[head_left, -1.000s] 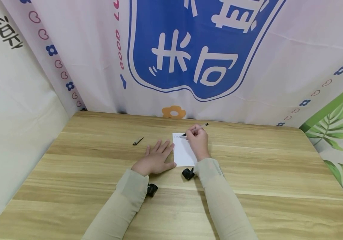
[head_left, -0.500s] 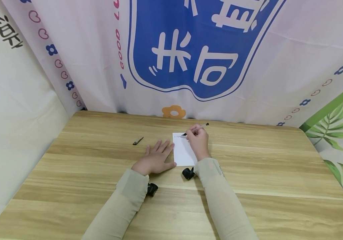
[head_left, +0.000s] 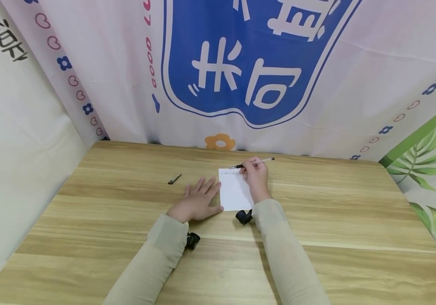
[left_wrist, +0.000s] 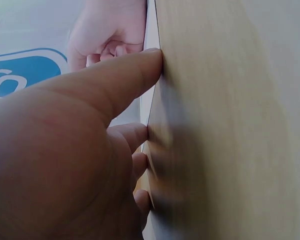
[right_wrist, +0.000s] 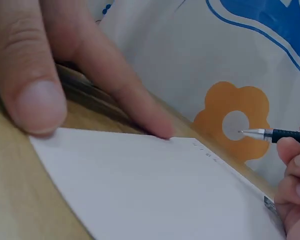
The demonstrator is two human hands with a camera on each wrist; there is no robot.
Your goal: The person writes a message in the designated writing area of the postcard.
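A small white sheet of paper (head_left: 234, 191) lies on the wooden table, with a short row of small dark marks along its top edge. My left hand (head_left: 196, 203) lies flat with fingers spread at the sheet's left side; in the right wrist view its thumb (right_wrist: 40, 105) and a finger touch the paper's edge. My right hand (head_left: 256, 180) pinches a gel pen (head_left: 265, 160) with a clear barrel and black grip. The pen's metal tip (right_wrist: 252, 133) is raised off the paper in the right wrist view. Left of the sheet lies a black-and-clear pen cap (head_left: 174, 179).
The wooden table (head_left: 336, 228) reaches back to a printed cloth (head_left: 126, 84) hanging behind it. Black wrist devices (head_left: 193, 240) sit at both cuffs. A leaf-patterned cloth (head_left: 427, 169) hangs at the right.
My right hand has shifted slightly right, lifting the pen tip from the row of marks; the pen lies more level now. My left hand and the cap stay put.
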